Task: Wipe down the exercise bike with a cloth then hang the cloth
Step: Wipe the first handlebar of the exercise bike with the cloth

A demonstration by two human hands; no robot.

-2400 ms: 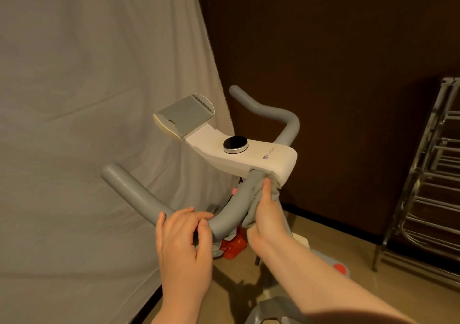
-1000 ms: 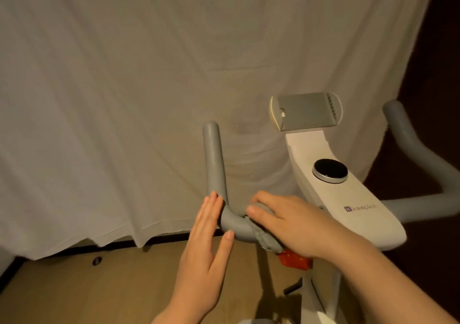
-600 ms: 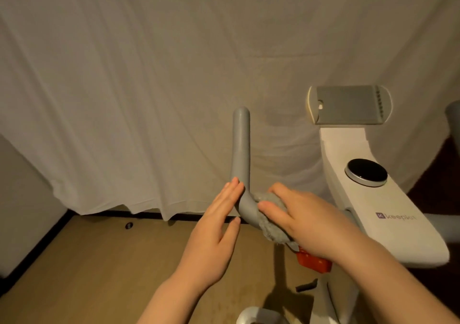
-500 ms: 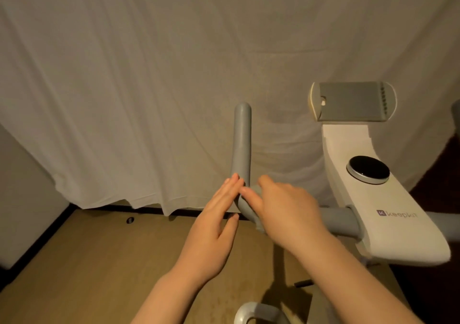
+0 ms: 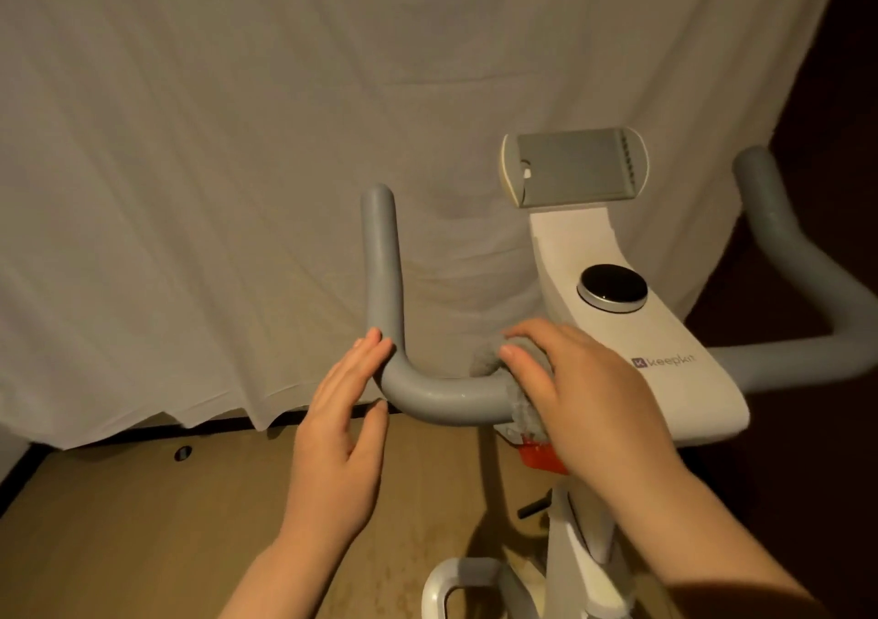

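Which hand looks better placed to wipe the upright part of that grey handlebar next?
The right hand, probably. It already grips the grey cloth wrapped over the handlebar, just beside the bend. The left hand holds no cloth; its straight fingers only touch the bend, steadying it.

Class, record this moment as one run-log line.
phase: wiping | right hand: presses grey cloth around grey padded handlebar | left hand: flat against handlebar bend | cloth: not hung

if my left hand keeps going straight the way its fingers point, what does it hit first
The left hand is already touching the grey handlebar at its bend, so probably that upright; past it hangs the white sheet.
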